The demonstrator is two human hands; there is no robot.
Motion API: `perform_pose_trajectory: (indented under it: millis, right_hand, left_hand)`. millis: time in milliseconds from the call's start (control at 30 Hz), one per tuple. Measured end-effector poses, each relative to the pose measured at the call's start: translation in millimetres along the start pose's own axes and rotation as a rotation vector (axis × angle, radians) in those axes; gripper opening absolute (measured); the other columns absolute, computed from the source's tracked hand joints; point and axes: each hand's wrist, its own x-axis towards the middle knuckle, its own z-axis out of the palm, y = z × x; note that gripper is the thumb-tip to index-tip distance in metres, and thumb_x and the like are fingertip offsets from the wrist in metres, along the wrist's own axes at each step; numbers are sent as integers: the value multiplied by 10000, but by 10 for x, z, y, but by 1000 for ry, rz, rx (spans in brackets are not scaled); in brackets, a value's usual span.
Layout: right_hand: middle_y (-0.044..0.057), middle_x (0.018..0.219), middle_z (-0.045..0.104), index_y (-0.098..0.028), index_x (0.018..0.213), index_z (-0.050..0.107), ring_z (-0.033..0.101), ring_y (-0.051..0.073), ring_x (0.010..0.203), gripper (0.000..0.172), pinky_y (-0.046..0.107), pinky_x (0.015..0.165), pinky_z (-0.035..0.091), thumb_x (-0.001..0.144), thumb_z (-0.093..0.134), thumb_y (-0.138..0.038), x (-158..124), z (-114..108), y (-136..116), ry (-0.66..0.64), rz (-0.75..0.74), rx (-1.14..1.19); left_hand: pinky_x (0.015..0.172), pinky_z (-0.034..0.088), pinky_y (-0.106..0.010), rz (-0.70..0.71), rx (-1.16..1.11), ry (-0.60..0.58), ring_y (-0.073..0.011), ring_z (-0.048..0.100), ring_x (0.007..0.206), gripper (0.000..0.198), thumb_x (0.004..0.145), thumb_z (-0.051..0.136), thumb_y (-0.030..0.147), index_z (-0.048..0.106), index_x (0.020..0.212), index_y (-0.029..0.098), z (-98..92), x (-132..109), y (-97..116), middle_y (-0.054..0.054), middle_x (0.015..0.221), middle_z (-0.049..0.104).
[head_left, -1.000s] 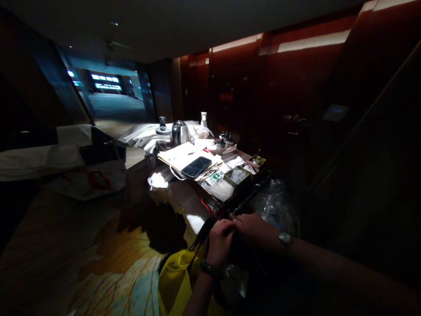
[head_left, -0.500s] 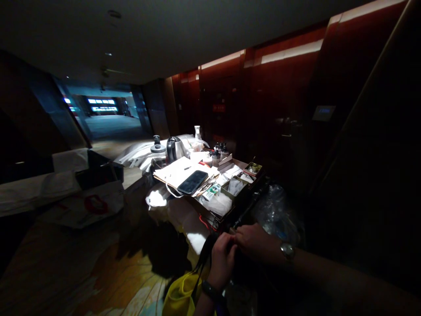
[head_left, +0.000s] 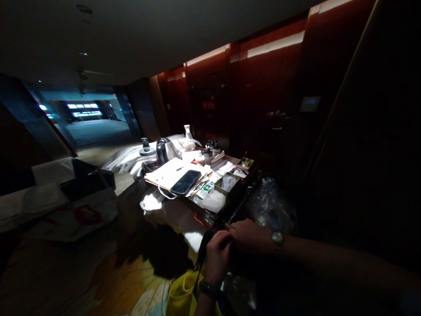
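Note:
My left hand (head_left: 217, 256), with a dark band at the wrist, is closed with bent fingers, low in front of the cart's near edge. My right hand (head_left: 250, 236), with a watch (head_left: 277, 238) at the wrist, is closed too, and its fingertips meet those of the left. Whatever lies between the fingers is too dark and small to make out. Just left of my left hand, a black strap (head_left: 203, 251) runs down to a yellow bag (head_left: 182, 292). Above the hands is the cart's tray (head_left: 215, 215), with a red cord (head_left: 199, 220) hanging at its front.
On the cart lie a phone (head_left: 186, 182), papers (head_left: 167, 171), small boxes (head_left: 227, 183) and a kettle (head_left: 167, 150). A clear plastic bag (head_left: 271, 204) hangs at its right side. White bags (head_left: 72, 215) stand at left. A dark red door wall (head_left: 256, 87) runs behind.
The whole view has swung slightly, so the cart and corridor sit further left. My hands stay together at the same spot by the cart, fingers still closed.

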Motion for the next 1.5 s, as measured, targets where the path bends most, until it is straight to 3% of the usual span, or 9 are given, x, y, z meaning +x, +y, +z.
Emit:
perform_pose_trajectory:
  millis: [133,300,467,667,967,1167,1300,1400,1500]
  right_hand:
    - [101,1004,664,-108,1088,602,644,226,874,244,324,668,491,883,475,-145,-52,25,3,30,47,62]
    - [74,959,663,-146,1004,599,650,226,797,169,311,580,474,889,498,-217,-66,14,3,77,59,13]
    - [84,933,670,-134,985,602,661,230,751,169,318,525,451,917,468,-212,-28,21,-13,70,-7,-53]
    - [77,982,668,-129,1016,603,646,209,824,174,305,593,456,888,492,-169,-51,112,1,83,61,29]
    - [89,1036,656,-122,1069,585,608,198,899,229,299,698,460,863,484,-129,-135,157,-6,116,93,128]
    - [57,1050,631,-164,1121,552,587,192,895,244,295,639,420,913,504,-283,-200,118,-7,178,114,110]
    - [55,1034,623,-184,1074,591,547,190,865,208,306,635,379,952,456,-286,-207,137,14,174,41,50]
    - [59,1003,625,-170,987,614,518,195,890,158,320,732,387,885,564,-280,-156,198,48,233,45,143]
    - [38,920,634,-169,855,607,519,190,918,74,362,931,355,811,630,-224,27,250,56,283,-4,252]
  left_hand:
    - [805,479,-343,73,127,-40,-204,607,869,160,814,500,141,653,819,187,-4,23,11,-63,897,662]
    - [731,474,-352,96,278,50,-213,591,794,187,897,425,245,585,814,195,78,-8,27,-65,830,619]
    - [704,488,-355,104,277,86,-216,589,767,178,888,408,242,558,805,195,129,-47,2,-66,812,604]
    - [829,477,-356,104,164,-32,-218,601,916,178,873,454,194,625,919,210,57,-42,6,-65,960,649]
    - [783,435,-355,145,277,-136,-220,566,882,113,856,488,187,601,851,198,-72,47,9,-54,909,631]
    - [790,480,-339,-130,-87,-8,-205,590,830,195,780,595,372,575,823,183,8,55,-161,-44,831,616]
    - [711,524,-312,-515,-543,50,-204,632,827,449,657,731,523,552,899,190,159,-11,-263,-38,859,639]
    - [666,531,-283,-737,-792,90,-176,653,808,514,662,756,522,534,1007,212,263,-130,-235,-34,931,652]
    - [693,544,-304,-721,-763,120,-193,659,825,453,690,740,454,572,1026,200,296,-245,-153,-61,958,670]
